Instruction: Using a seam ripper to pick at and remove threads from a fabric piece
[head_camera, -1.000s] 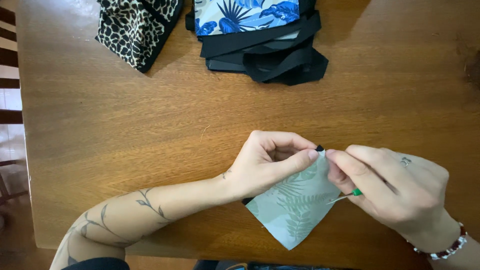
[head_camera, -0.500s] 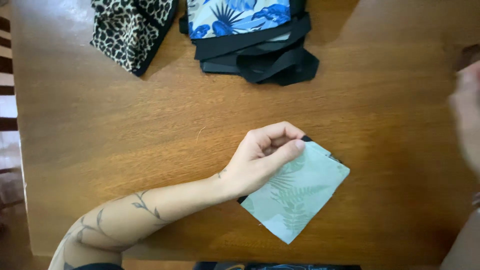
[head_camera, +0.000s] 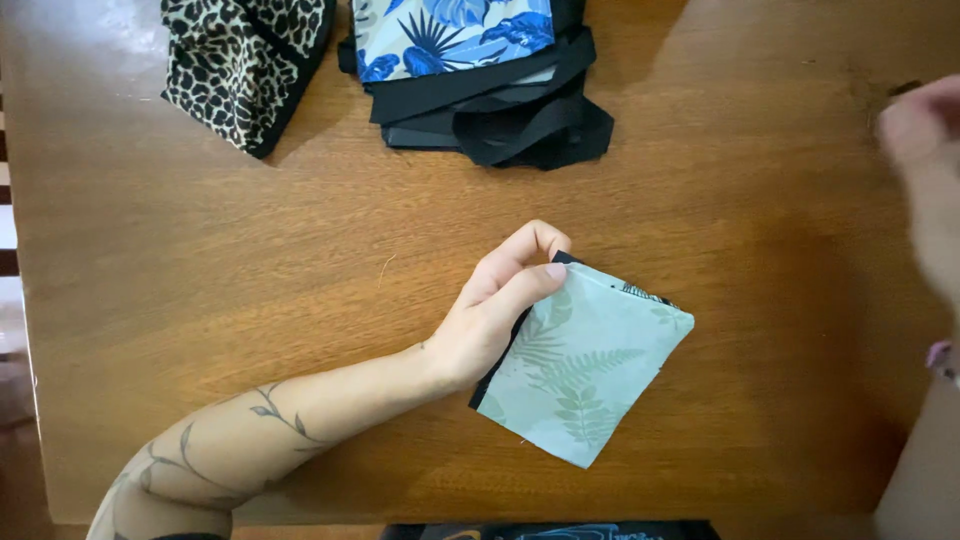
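Left hand (head_camera: 500, 315) still pinching the upper corner of the green leaf-print cloth (head_camera: 580, 370), flat on the table (head_camera: 200, 300) at frame centre. Right hand (head_camera: 925, 190) now gone from the cloth, lifted to the right edge, blurred; grip impossible to tell.

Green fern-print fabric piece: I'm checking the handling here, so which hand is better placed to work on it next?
Probably the left hand: its fingers already pinch the fern-print fabric piece at its top corner. The right hand is blurred, off at the table's right edge.
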